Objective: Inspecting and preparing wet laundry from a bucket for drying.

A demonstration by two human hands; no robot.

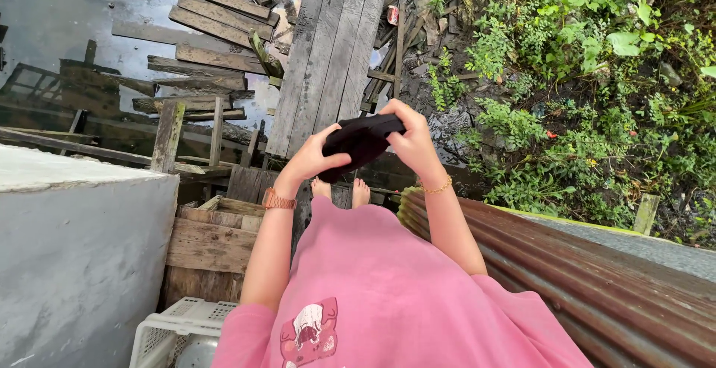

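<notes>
Black flat pouch (362, 141), tilted, mid-air

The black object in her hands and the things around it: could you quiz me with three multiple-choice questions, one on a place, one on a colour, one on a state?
1. Where is the white crate?
A. On the planks ahead
B. At the lower left, beside the grey wall
C. On the metal sheet

2. What colour is the watch strap?
A. Rose gold
B. Blue
C. Green

3. How is the black object held?
A. Lying on the planks
B. In one hand only
C. Between both hands

Answers:
1 B, it sits by the grey wall.
2 A, the band on the left wrist shines rosy.
3 C, the left hand and the right hand both grip it.
</notes>
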